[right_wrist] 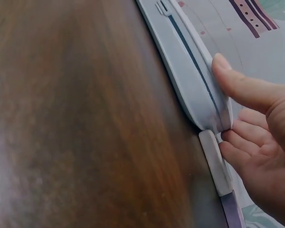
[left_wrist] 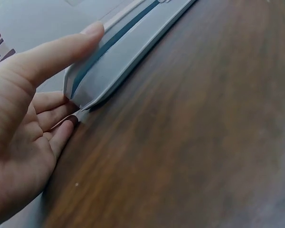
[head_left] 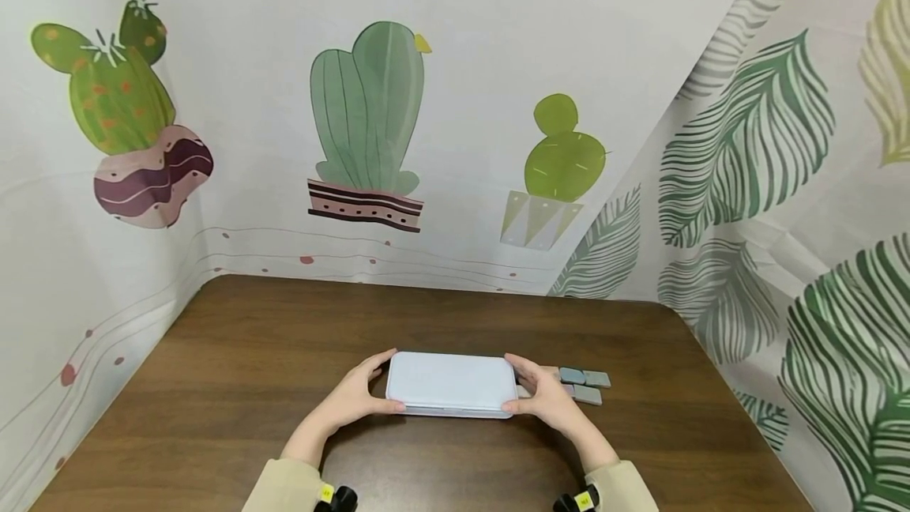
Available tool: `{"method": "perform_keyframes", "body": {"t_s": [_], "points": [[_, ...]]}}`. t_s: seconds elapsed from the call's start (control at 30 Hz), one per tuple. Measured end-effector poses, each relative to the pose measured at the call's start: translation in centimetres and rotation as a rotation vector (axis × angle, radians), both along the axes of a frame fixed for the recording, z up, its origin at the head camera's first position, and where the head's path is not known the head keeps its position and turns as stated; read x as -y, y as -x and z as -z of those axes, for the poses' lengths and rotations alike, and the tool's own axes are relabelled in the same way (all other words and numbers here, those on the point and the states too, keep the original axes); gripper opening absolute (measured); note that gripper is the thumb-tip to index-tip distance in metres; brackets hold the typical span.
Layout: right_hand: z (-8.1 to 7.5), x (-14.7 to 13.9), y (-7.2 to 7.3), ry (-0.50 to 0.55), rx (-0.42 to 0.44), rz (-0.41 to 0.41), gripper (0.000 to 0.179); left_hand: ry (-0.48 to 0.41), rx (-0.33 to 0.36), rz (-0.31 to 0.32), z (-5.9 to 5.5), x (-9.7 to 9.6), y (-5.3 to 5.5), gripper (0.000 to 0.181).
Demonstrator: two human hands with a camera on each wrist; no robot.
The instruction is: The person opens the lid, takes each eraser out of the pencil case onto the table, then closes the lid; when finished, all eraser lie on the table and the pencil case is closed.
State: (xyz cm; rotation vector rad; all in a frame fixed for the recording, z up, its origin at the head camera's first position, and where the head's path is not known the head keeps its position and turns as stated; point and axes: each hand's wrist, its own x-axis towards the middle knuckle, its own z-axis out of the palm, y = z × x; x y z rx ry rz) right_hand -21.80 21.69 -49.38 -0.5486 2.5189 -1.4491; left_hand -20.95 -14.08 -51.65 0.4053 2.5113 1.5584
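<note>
A pale blue zip case (head_left: 452,382), flat with rounded corners, lies on the table between both hands. My left hand (head_left: 355,395) grips its left end, thumb at the front edge and fingers round the far corner. The right hand (head_left: 546,401) holds the other end in the same way. Along the side facing me runs a dark teal zip line, with the zip pull (right_wrist: 163,7) showing in the right wrist view. Close to the right fingers lie several small flat sticks (head_left: 587,394) in muted grey, blue and pink, partly hidden behind the hand.
The brown wooden table (head_left: 298,322) has rounded far corners. A white cloth with printed cacti (head_left: 370,117) hangs behind it, and leaf prints (head_left: 746,141) cover the right side. Each wrist wears a black strap device, the left one (head_left: 337,498) beside a beige sleeve.
</note>
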Motion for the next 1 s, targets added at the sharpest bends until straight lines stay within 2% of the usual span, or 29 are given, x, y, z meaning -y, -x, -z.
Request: {"method": "perform_keyframes", "body": {"t_s": [0.6, 0.83, 1.0], "points": [[0.54, 0.32, 0.08, 0.018, 0.006, 0.007, 0.088, -0.011, -0.028, -0.035, 0.07, -0.42, 0.03, 0.100], [0.43, 0.68, 0.17, -0.039, -0.035, 0.015, 0.090, 0.022, -0.050, -0.045, 0.05, -0.46, -0.12, 0.101], [0.27, 0.75, 0.18, -0.069, -0.047, 0.007, 0.090, 0.030, -0.028, -0.039, 0.12, -0.34, -0.20, 0.102]]}}
